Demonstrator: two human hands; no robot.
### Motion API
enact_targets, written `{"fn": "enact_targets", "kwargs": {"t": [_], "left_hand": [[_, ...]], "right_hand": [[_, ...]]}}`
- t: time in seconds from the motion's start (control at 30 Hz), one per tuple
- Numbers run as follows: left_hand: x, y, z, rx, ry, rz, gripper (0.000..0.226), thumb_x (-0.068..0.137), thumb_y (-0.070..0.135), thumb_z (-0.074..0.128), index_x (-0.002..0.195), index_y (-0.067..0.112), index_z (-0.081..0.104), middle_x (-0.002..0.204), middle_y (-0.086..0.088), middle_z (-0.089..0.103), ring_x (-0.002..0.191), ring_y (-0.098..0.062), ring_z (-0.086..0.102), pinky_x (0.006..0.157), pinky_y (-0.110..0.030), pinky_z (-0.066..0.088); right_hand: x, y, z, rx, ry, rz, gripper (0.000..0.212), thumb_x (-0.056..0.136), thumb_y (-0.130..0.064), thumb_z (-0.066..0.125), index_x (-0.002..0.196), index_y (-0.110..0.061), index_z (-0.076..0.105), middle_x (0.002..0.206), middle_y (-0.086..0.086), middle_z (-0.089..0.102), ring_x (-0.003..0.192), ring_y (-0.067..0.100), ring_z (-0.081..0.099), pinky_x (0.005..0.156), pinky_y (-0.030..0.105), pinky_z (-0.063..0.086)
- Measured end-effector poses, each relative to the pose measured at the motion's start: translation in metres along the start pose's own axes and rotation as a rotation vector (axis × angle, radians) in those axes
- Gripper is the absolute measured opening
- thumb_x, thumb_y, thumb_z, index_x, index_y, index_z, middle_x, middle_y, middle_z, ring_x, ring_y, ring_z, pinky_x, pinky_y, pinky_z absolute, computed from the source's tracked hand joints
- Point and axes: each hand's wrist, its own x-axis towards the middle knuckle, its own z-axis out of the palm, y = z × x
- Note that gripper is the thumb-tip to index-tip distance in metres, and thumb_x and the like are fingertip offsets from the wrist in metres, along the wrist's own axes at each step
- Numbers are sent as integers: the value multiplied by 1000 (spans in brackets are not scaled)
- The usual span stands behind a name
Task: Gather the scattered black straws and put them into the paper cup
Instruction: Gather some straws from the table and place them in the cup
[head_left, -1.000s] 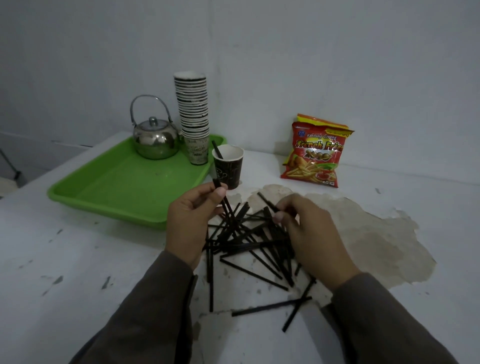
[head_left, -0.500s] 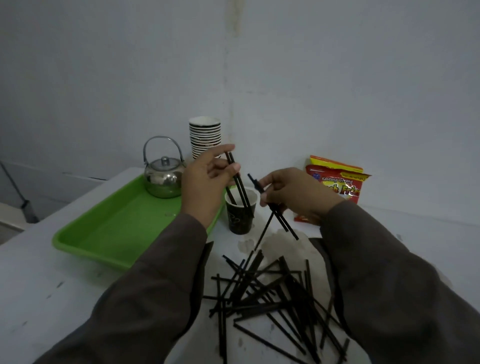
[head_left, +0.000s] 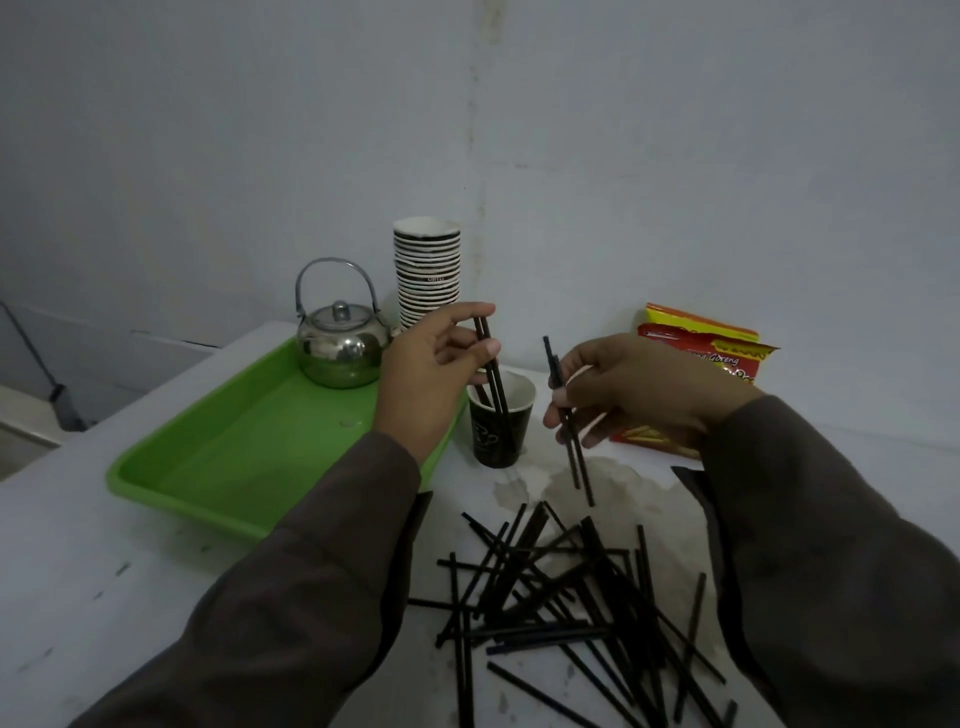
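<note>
A dark paper cup (head_left: 500, 434) stands upright on the white table just right of the green tray. My left hand (head_left: 434, 371) pinches two black straws (head_left: 492, 371) whose lower ends are inside the cup. My right hand (head_left: 631, 387) is to the right of the cup, above the table, and grips two more black straws (head_left: 574, 452) that point down and slightly right. Several loose black straws (head_left: 566, 597) lie in a crossed heap on the table in front of the cup, between my forearms.
A green tray (head_left: 244, 457) at the left carries a steel kettle (head_left: 340, 345) and a tall stack of paper cups (head_left: 427, 270). A red snack bag (head_left: 706, 358) leans by the wall behind my right hand. The wall stands close behind.
Both hands lifted straws off the heap up to the cup. Since half a second ago my left hand's straws stay in the cup and my right hand's straws have turned more upright.
</note>
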Motion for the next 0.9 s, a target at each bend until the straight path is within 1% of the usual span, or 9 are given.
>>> {"fn": "enact_targets", "kwargs": {"t": [0.1, 0.23, 0.3, 0.37, 0.47, 0.57, 0.67, 0.73, 0.9], "left_hand": [[11, 1, 2, 18, 50, 8, 30, 79, 0, 64, 99, 21, 64, 77, -7, 56, 74, -15, 61, 58, -17, 54], [34, 5, 3, 57, 182, 78, 29, 78, 2, 66, 97, 24, 64, 80, -4, 55, 73, -12, 60, 61, -16, 53], [43, 3, 4, 103, 237, 120, 29, 78, 4, 66, 97, 25, 64, 78, -2, 57, 72, -9, 60, 61, -13, 51], [47, -3, 6, 168, 260, 129, 28, 78, 6, 67, 99, 24, 64, 78, -1, 60, 73, -9, 60, 61, -11, 51], [42, -20, 10, 334, 209, 125, 26, 78, 9, 67, 99, 24, 64, 75, 6, 60, 72, -6, 59, 61, -8, 47], [28, -39, 15, 466, 116, 102, 24, 79, 7, 66, 97, 22, 65, 79, 1, 66, 72, -7, 60, 66, -15, 49], [17, -51, 17, 593, 24, 99, 23, 80, 3, 62, 98, 16, 67, 89, -3, 70, 81, -14, 64, 74, -22, 50], [14, -53, 15, 686, -13, 113, 27, 82, 4, 59, 104, 17, 66, 94, -5, 72, 85, -17, 64, 77, -29, 51], [17, -43, 10, 791, -48, 132, 38, 86, 2, 52, 123, 12, 55, 112, -13, 65, 100, -24, 59, 84, -28, 42]], "right_hand": [[16, -5, 1, 101, 182, -97, 13, 87, -4, 55, 98, 3, 57, 86, 14, 72, 68, 14, 68, 62, 23, 57], [46, -15, 9, 234, 529, -292, 11, 87, 1, 54, 98, 5, 52, 87, 19, 69, 73, 19, 68, 67, 30, 57], [60, -16, 16, 175, 650, -359, 12, 87, -1, 55, 98, 0, 51, 86, 16, 70, 76, 23, 68, 70, 34, 57], [73, -12, 26, 35, 719, -418, 19, 86, -5, 57, 103, -7, 49, 80, 10, 70, 70, 19, 66, 66, 30, 54], [85, 6, 43, -139, 739, -480, 47, 86, -5, 58, 124, -25, 38, 71, 4, 65, 61, 9, 59, 55, 15, 44], [91, 26, 54, -271, 701, -474, 59, 88, -6, 53, 131, -39, 30, 71, 1, 60, 61, 5, 56, 54, 15, 43], [91, 40, 57, -369, 611, -384, 48, 87, -7, 51, 127, -33, 42, 88, 9, 67, 78, 21, 63, 72, 34, 53], [93, 44, 55, -494, 598, -325, 37, 86, -10, 52, 121, -23, 53, 100, 14, 66, 91, 30, 61, 84, 43, 50], [87, 39, 45, -489, 592, -332, 40, 88, -17, 54, 128, -21, 51, 111, 8, 64, 103, 26, 54, 92, 40, 43]]}}
